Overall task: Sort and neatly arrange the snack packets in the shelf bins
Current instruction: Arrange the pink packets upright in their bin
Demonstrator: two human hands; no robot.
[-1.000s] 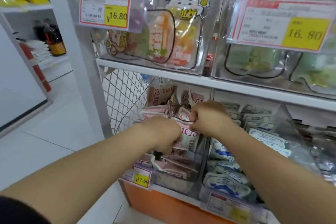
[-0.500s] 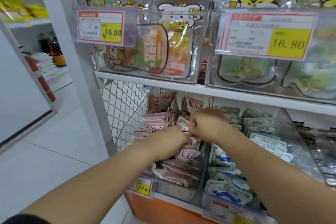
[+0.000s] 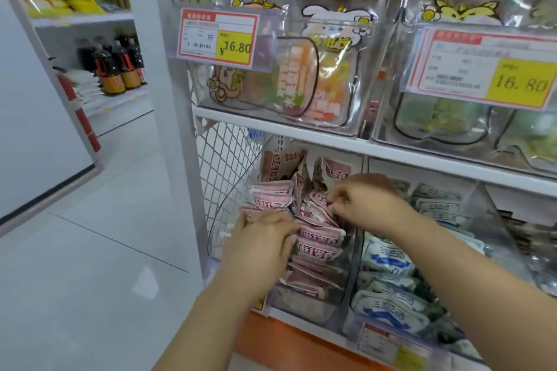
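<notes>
Pink packets [image 3: 319,238] fill a clear bin [image 3: 304,304] just beside the wire mesh [image 3: 229,166], some stacked flat, others standing askew behind. The left hand [image 3: 265,247] curls over the front stack, gripping it. The right hand [image 3: 370,205] pinches packets at the heap's top. Blue-and-white packets [image 3: 385,262] lie in the neighbouring bin to the right.

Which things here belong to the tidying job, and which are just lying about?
In the job: pink packets, left hand on them, right hand pinching them, their clear bin.
Just about: price tags, dark bottles, cartoon pouches above.
</notes>
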